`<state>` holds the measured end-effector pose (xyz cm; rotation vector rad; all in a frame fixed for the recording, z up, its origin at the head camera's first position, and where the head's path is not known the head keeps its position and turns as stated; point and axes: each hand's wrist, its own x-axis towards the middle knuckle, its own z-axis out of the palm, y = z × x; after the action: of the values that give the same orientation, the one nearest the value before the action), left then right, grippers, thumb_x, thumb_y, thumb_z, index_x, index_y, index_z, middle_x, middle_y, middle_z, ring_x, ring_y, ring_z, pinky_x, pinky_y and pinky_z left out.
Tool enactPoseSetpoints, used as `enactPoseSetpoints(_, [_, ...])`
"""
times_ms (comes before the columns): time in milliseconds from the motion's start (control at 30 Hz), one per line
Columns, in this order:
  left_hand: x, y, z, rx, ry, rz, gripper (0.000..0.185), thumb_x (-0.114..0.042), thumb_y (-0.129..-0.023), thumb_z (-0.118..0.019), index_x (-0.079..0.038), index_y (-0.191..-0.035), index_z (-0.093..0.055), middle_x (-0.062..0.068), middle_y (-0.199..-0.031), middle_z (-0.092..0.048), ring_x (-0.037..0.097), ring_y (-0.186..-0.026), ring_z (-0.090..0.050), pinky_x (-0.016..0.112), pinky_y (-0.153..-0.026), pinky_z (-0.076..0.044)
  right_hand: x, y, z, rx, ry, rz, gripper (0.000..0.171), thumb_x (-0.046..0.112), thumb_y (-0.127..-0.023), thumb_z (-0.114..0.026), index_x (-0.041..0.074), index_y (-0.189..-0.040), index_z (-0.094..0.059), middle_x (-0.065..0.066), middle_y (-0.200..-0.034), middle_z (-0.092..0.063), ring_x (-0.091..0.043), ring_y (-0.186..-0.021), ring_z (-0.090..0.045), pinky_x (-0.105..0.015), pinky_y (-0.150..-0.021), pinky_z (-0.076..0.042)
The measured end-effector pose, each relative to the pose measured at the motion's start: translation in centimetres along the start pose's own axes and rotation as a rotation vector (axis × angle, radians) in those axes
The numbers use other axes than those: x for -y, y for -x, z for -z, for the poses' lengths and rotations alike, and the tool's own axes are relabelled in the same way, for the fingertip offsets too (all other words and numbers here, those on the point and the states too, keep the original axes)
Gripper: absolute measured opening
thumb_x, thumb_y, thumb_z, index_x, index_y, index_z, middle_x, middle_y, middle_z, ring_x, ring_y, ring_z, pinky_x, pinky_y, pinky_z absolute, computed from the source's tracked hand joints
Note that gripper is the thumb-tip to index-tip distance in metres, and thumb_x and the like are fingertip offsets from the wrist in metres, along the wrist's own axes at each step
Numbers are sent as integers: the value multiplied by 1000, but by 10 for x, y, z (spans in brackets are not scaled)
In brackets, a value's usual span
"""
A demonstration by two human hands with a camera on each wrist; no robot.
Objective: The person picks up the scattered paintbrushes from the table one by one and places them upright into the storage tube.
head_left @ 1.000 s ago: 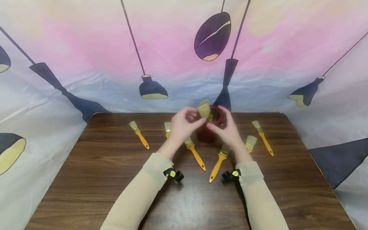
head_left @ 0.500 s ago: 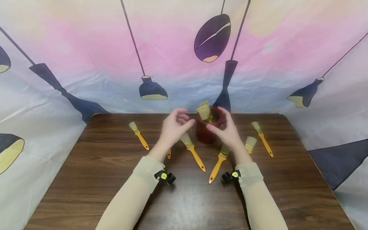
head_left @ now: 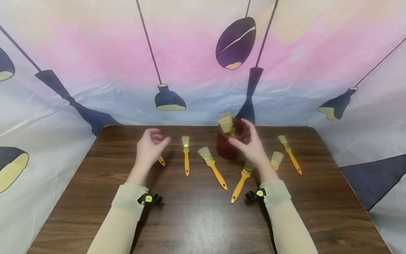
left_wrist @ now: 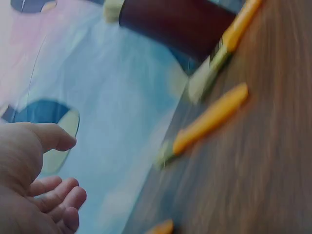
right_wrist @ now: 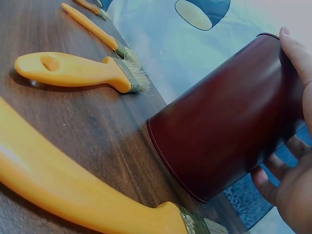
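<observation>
A dark red cylindrical pot (head_left: 226, 148) stands upright near the table's back edge, with paintbrushes (head_left: 226, 124) in it, bristles up and leaning left. My right hand (head_left: 254, 146) holds the pot from the right. In the right wrist view the thumb lies at the rim of the pot (right_wrist: 219, 122) and the fingers are round its far side. My left hand (head_left: 149, 150) hovers over the leftmost paintbrush (head_left: 161, 161), hiding all but its handle end. Nothing is between the left hand's loosely bent fingers; the left wrist view shows them apart from the thumb.
On the brown wooden table (head_left: 196, 218) several yellow-handled paintbrushes lie: one brush (head_left: 186, 157) left of centre, another (head_left: 216, 173) before the pot, a wide one (head_left: 240, 185) near the right wrist. Two more, a partly hidden brush (head_left: 277, 159) and a slim one (head_left: 291, 155), lie right.
My left hand has let go of the brush in the pot and moved left, over the leftmost paintbrush. The right hand has stayed on the pot.
</observation>
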<state>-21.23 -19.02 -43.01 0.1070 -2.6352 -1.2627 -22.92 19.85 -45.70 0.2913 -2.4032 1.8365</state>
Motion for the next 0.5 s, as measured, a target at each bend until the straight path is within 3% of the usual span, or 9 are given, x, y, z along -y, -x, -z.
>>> enactPoseSetpoints(233, [37,2,19,39,-87,116,73,-42,-99,-77,4,-150,-52,27,-129,-71,44,-118,-68,57,-100,-54,1,1,1,-3,8,-14,90,33,-96,-87,31,-169,-35,-4,-171,-40,-29,-154,-43,-59,-125,-38])
enactPoseSetpoints(500, [62,-1,25,116,-156,204,83,-47,-100,-75,10,-151,-43,31,-131,-66,48,-120,-63,58,-97,-54,3,2,1,2,20,-22,90,35,-97,-87,30,-169,-33,-6,-172,-38,-30,-154,-43,-59,-125,-37])
